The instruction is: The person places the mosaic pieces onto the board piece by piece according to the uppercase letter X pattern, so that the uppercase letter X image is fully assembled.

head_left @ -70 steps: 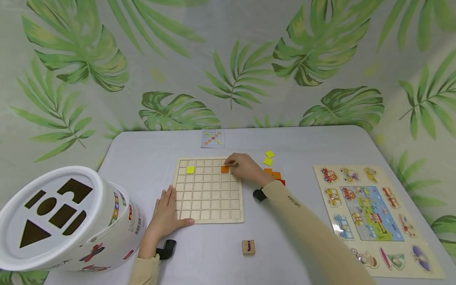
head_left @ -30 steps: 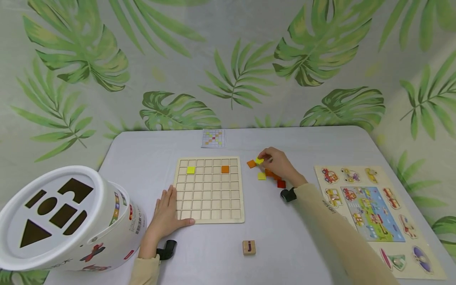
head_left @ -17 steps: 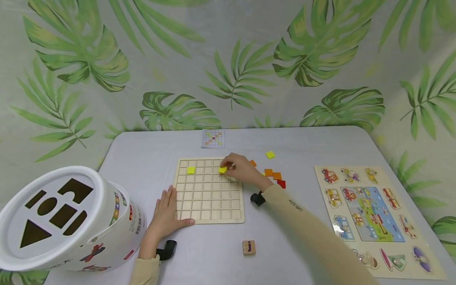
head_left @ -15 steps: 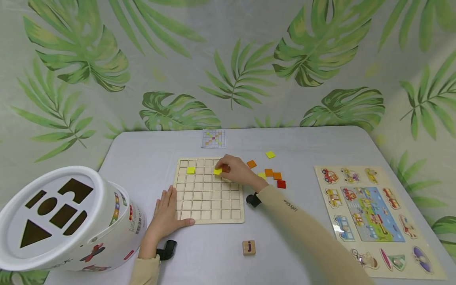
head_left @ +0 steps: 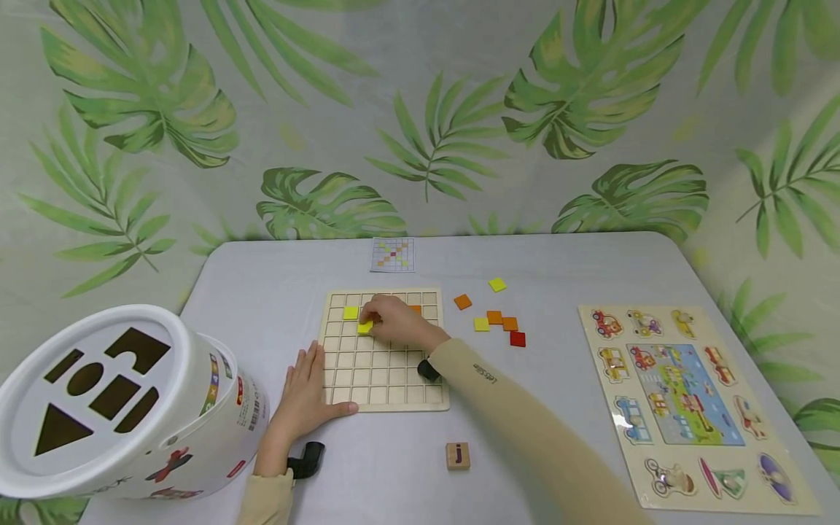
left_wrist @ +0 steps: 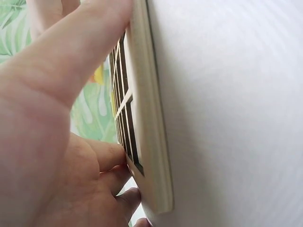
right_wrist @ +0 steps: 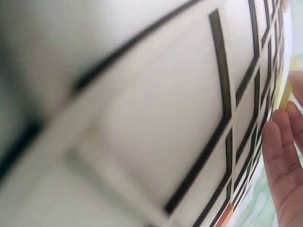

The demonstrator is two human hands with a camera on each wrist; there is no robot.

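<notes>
On the grey table (head_left: 564,255), the wooden grid board (head_left: 383,386) lies at the middle, and the right hand (head_left: 397,324) reaches over its far rows, fingertips pinching one yellow tile (head_left: 364,327) just over a cell in the third row. One more yellow tile (head_left: 351,313) sits in a cell of the second row, diagonally up-left of the held one, and an orange tile (head_left: 415,309) peeks out from behind the hand in the same second row. That makes three tiles on or over the board. The left hand (head_left: 307,397) lies flat with straight fingers along the board's near-left edge, the thumb pressing the near rim; the left wrist view shows the same contact.

Right of the board lie six loose tiles: two yellow (head_left: 497,284), three orange (head_left: 462,301) and one red (head_left: 518,338). One pattern card (head_left: 392,255) lies at the far edge. One letter block (head_left: 457,456) marked "j" sits near the board's front. One vehicle puzzle (head_left: 689,397) lies at the right, its pieces seated in their slots. One white shape-sorter bucket (head_left: 125,405) stands at the near left, lid on.

Half a second ago the held yellow tile was further right, around the fifth column; it has moved left toward the first yellow tile. The left hand has stayed put.
</notes>
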